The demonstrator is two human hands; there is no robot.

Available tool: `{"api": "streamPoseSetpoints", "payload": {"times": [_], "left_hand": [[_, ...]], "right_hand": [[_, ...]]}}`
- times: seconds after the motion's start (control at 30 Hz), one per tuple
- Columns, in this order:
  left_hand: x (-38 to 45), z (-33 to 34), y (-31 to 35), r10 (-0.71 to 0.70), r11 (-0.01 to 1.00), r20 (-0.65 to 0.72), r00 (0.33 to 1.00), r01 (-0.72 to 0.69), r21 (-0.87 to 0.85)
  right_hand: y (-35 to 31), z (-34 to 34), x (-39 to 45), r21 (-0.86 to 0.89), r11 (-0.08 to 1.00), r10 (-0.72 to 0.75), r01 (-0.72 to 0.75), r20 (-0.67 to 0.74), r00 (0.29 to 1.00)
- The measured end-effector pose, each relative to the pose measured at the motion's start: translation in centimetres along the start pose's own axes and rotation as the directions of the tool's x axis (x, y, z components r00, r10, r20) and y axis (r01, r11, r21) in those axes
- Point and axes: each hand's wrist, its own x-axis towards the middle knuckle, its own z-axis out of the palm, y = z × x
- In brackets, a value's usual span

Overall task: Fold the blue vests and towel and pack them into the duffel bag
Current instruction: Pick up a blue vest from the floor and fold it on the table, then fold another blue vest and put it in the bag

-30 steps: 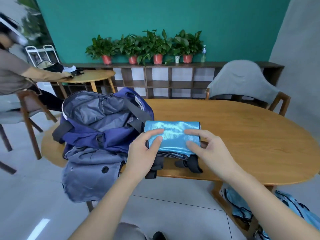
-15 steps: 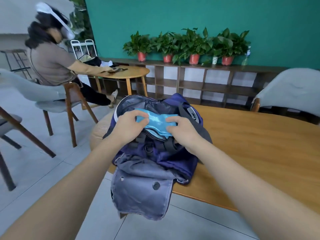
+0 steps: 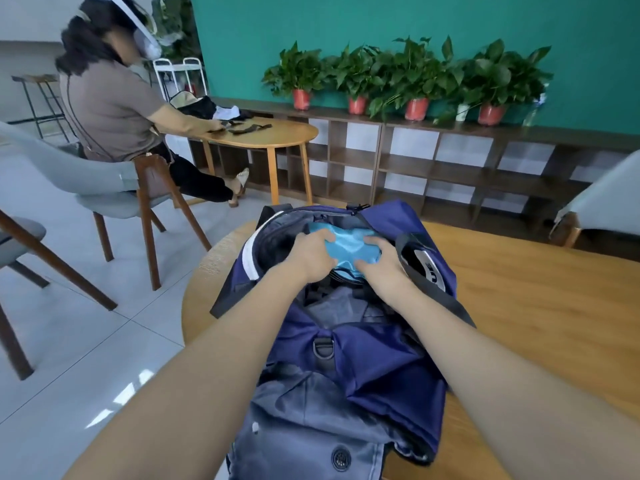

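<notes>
A navy and grey duffel bag (image 3: 377, 358) lies open on the left end of the wooden table (image 3: 540, 306), its grey end flap hanging over the near edge. Inside its far end sits a folded light-blue vest (image 3: 349, 245) with dark trim. My left hand (image 3: 313, 254) grips the vest's left side and my right hand (image 3: 379, 263) grips its right side, both pushed into the bag's opening. The lower part of the vest is hidden by my hands and the bag lining.
A person in a headset sits on a grey chair (image 3: 100, 188) at a small round table (image 3: 266, 133) to the far left. A low shelf with potted plants (image 3: 415, 77) lines the green wall. Another grey chair (image 3: 602, 202) stands at the right.
Both hands lifted the folded vest off the table, carried it left over the bag and pushed it down into the bag's far end. The view swung left with them.
</notes>
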Motion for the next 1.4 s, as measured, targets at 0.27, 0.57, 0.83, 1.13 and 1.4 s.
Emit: {"api": "streamPoseSetpoints", "payload": {"times": [0.27, 0.57, 0.83, 1.13, 1.4], "left_hand": [[1.1, 5.9, -4.7, -0.062, 0.998, -0.088, 0.994, 0.061, -0.012], [1.1, 5.8, -5.0, 0.049, 0.989, -0.195, 0.98, -0.075, -0.13], [0.2, 4.4, -3.6, -0.039, 0.999, -0.152, 0.988, 0.035, -0.03], [-5.6, 1.9, -0.4, 0.013, 0.997, -0.274, 0.962, -0.035, -0.075], [-17.2, 4.7, 4.5, 0.043, 0.969, -0.352, 0.935, -0.126, -0.214]], "right_hand": [[4.0, 0.3, 1.4, -0.256, 0.966, 0.099, -0.042, 0.213, 0.972], [6.5, 1.0, 3.7, -0.258, 0.966, 0.066, -0.027, 0.142, 0.988], [3.5, -0.4, 0.5, -0.264, 0.964, 0.07, -0.013, 0.206, 0.976], [-0.1, -3.9, -6.0, -0.388, 0.89, -0.119, 0.24, 0.312, 0.943], [2.0, -12.7, -17.5, -0.339, 0.851, -0.308, 0.401, 0.296, 0.904]]}}
